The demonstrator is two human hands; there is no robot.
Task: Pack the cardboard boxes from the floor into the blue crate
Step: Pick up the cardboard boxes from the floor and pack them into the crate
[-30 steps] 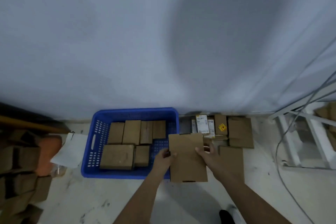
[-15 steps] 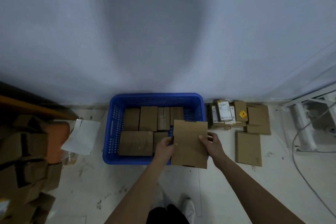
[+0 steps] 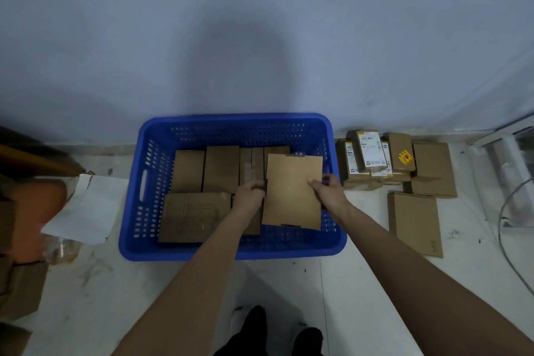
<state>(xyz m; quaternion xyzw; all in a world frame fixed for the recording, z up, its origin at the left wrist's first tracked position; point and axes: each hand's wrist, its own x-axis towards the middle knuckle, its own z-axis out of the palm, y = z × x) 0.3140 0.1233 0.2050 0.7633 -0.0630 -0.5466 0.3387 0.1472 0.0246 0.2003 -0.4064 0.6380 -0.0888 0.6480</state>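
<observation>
**Flat box poised over the crate's right side**

Left hand (image 3: 249, 193) grips one edge of the flat box (image 3: 292, 191), right hand (image 3: 329, 192) pinches the other, likely keeping it level above the blue crate (image 3: 150, 182). Right of the hands, more boxes (image 3: 414, 222) wait on the floor. What's beneath the held box is hidden.

A crate (image 3: 231, 248) sits on the floor against the wall. Inside it, boxes (image 3: 221, 172) line the far side, with a larger box (image 3: 190, 218) at its near left. Over its right side, two hands hold a flat box (image 3: 291, 191). Right of the crate lies a box pile (image 3: 375, 159); left of it, a paper sheet (image 3: 86, 208).
</observation>
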